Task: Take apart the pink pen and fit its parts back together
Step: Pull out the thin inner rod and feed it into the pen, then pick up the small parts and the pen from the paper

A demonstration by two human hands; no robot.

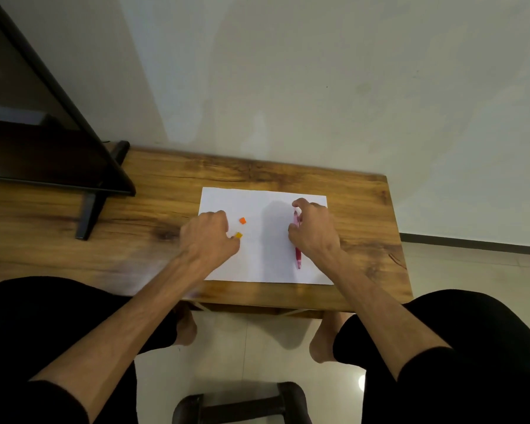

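The pink pen [297,255] lies lengthwise on a white sheet of paper [266,258], its tip toward me. My right hand [314,231] arches over the pen's upper half. Its thumb presses the pen's left side, its fingers curl over the right side, and the index finger is raised near the pen's top end. My left hand [207,237] is on the sheet's left part, loosely curled and slightly blurred. Its thumb tip is right beside a small yellow piece [238,235]. A small orange piece [242,220] lies just beyond, untouched.
The sheet lies on a wooden table [364,209] against a pale wall. A dark screen on a stand [86,209] fills the table's left side. My knees are at the table's near edge, with a stool [242,405] on the tiled floor below.
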